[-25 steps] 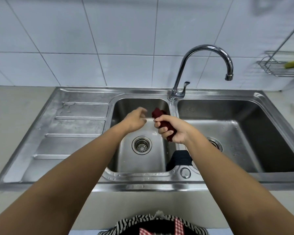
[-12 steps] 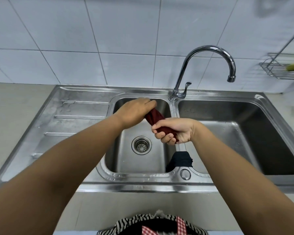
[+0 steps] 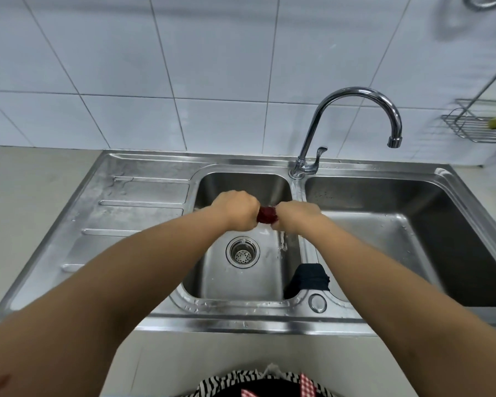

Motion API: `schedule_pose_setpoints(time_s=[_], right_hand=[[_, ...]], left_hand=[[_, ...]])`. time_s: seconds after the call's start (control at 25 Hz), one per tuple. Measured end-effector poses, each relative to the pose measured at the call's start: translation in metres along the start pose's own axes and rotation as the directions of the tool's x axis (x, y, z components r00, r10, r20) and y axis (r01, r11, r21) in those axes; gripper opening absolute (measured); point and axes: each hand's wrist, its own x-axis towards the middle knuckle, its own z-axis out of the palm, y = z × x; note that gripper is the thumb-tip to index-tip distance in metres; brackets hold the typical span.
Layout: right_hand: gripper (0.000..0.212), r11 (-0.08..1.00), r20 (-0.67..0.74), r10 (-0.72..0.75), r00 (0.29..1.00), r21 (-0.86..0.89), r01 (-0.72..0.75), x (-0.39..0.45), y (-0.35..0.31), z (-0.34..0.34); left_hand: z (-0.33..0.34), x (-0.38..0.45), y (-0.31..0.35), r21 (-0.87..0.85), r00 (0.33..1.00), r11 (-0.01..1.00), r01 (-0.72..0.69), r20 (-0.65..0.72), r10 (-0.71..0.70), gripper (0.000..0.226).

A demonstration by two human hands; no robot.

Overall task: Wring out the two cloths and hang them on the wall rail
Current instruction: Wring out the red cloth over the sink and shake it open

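Note:
A dark red cloth point(image 3: 267, 215) is rolled tight and held level over the small left basin point(image 3: 241, 282). My left hand point(image 3: 236, 209) is closed around its left end and my right hand point(image 3: 295, 217) around its right end, so only a short middle stretch shows. Water runs down onto the basin floor below the hands. A dark navy cloth point(image 3: 308, 279) lies draped over the divider between the two basins, near the front, partly behind my right forearm. No wall rail is identifiable in view.
A chrome gooseneck tap point(image 3: 355, 110) rises behind the divider, its spout over the large right basin point(image 3: 413, 239). The ribbed drainboard point(image 3: 121, 224) lies to the left. A wire rack point(image 3: 476, 127) with a yellow-green item hangs on the tiled wall at right.
My left hand came over from beside the cloth and gripped its free end. Both hands then drew level and closer together, and the red cloth went from upright to horizontal and tightly bunched.

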Motion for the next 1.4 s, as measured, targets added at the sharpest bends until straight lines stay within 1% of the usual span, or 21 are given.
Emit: schedule_pose_setpoints(time_s=[0.08, 0.12, 0.16, 0.24, 0.36, 0.44, 0.56, 0.68, 0.72, 0.76, 0.8, 0.84, 0.88, 0.92, 0.96, 1.0, 1.04, 1.12, 1.16, 1.28, 1.4], right_hand=[[0.025, 0.989, -0.117, -0.077, 0.990, -0.137, 0.061, -0.002, 0.001, 0.001], [0.025, 0.977, -0.191, -0.141, 0.971, -0.187, 0.105, -0.004, 0.002, 0.002], [0.024, 0.962, -0.276, -0.211, 0.938, -0.231, 0.148, -0.004, 0.004, 0.004], [0.022, 0.933, -0.410, -0.326, 0.852, -0.281, 0.222, -0.006, 0.008, 0.008], [0.022, 0.921, -0.509, -0.379, 0.773, -0.286, 0.264, -0.007, 0.010, 0.005], [0.018, 0.918, -0.580, -0.397, 0.712, -0.261, 0.299, -0.004, 0.010, 0.001], [0.011, 0.909, -0.705, -0.408, 0.580, -0.257, 0.327, -0.001, 0.010, 0.004], [0.015, 0.924, -0.815, -0.347, 0.464, -0.211, 0.320, 0.001, 0.009, 0.002], [0.015, 0.930, -0.823, -0.329, 0.462, -0.199, 0.308, 0.000, 0.009, 0.001], [0.014, 0.941, -0.807, -0.309, 0.503, -0.182, 0.286, -0.001, 0.008, 0.000], [0.014, 0.958, -0.756, -0.266, 0.598, -0.137, 0.252, -0.002, 0.008, -0.002], [0.017, 0.974, -0.689, -0.199, 0.696, -0.058, 0.221, -0.001, 0.007, -0.002], [0.023, 0.981, -0.598, -0.121, 0.792, 0.049, 0.187, 0.001, 0.006, -0.002], [0.028, 0.968, -0.466, -0.060, 0.883, 0.187, 0.165, 0.004, 0.005, -0.003], [0.032, 0.921, -0.297, -0.046, 0.954, 0.356, 0.155, 0.006, 0.004, -0.003], [0.034, 0.823, -0.117, -0.089, 0.989, 0.550, 0.139, 0.006, 0.004, -0.003], [0.033, 0.664, 0.043, -0.173, 0.984, 0.743, 0.084, 0.005, 0.005, -0.004], [0.025, 0.307, 0.216, -0.333, 0.918, 0.945, -0.111, 0.000, 0.008, -0.006], [0.024, 0.186, 0.234, -0.390, 0.890, 0.967, -0.173, -0.005, 0.010, -0.008], [0.023, 0.003, 0.174, -0.462, 0.870, 0.981, -0.195, -0.010, 0.014, -0.008], [0.013, -0.192, 0.180, -0.508, 0.842, 0.930, -0.314, -0.018, 0.007, -0.008]], left_hand=[[0.008, -0.002, 0.008, -0.259, 0.988, 0.961, 0.098, 0.138, -0.064, 0.012], [0.011, -0.005, 0.009, -0.431, 0.975, 0.889, 0.157, 0.212, -0.069, 0.015], [0.014, -0.008, 0.009, -0.609, 0.955, 0.761, 0.224, 0.293, -0.046, 0.020], [0.015, -0.016, 0.009, -0.835, 0.903, 0.414, 0.363, 0.425, 0.065, 0.029], [0.017, -0.027, 0.017, -0.878, 0.868, -0.043, 0.476, 0.462, 0.180, 0.036], [0.016, -0.033, 0.025, -0.832, 0.873, -0.268, 0.486, 0.446, 0.198, 0.039], [0.009, -0.041, 0.035, -0.758, 0.886, -0.460, 0.463, 0.396, 0.239, 0.040], [0.003, -0.045, 0.039, -0.701, 0.904, -0.571, 0.427, 0.315, 0.289, 0.039], [0.003, -0.044, 0.037, -0.723, 0.913, -0.559, 0.407, 0.300, 0.277, 0.039], [0.003, -0.040, 0.034, -0.776, 0.924, -0.503, 0.381, 0.295, 0.244, 0.038], [0.004, -0.035, 0.029, -0.854, 0.939, -0.391, 0.342, 0.290, 0.186, 0.034], [0.004, -0.028, 0.021, -0.937, 0.958, -0.205, 0.282, 0.266, 0.104, 0.026], [0.003, -0.023, 0.011, -0.975, 0.977, 0.066, 0.211, 0.212, 0.015, 0.016], [0.003, -0.016, -0.001, -0.912, 0.990, 0.384, 0.142, 0.130, -0.059, 0.015], [0.003, -0.010, -0.012, -0.737, 0.995, 0.671, 0.086, 0.033, -0.092, 0.019], [0.005, -0.005, -0.022, -0.521, 0.994, 0.852, 0.055, -0.051, -0.096, 0.022], [0.006, -0.001, -0.031, -0.345, 0.989, 0.938, 0.033, -0.124, -0.080, 0.027], [0.008, 0.003, -0.045, -0.150, 0.969, 0.988, -0.035, -0.248, -0.004, 0.030], [0.007, 0.003, -0.050, -0.093, 0.948, 0.992, -0.085, -0.315, 0.052, 0.030], [-0.001, 0.006, -0.058, 0.018, 0.864, 0.973, -0.228, -0.457, 0.211, 0.032], [-0.019, 0.002, -0.052, 0.087, 0.810, 0.951, -0.297, -0.504, 0.299, 0.030]])
